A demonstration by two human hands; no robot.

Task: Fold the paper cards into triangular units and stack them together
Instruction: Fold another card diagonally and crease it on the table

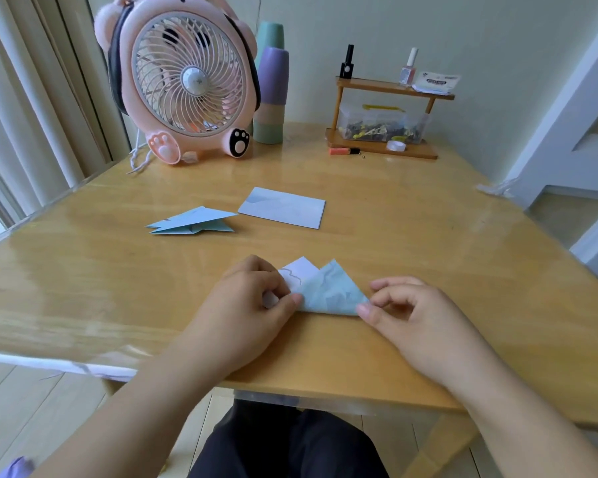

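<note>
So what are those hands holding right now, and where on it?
A partly folded blue paper card lying on the table. The left hand pinches its left corner; the right hand pinches its right corner.

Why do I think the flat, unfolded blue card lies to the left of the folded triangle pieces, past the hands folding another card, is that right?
Not quite. In the head view the flat card lies to the right of the folded triangle pieces, not the left. The rest holds: both lie past the left hand and right hand, which pinch the card being folded.
</note>
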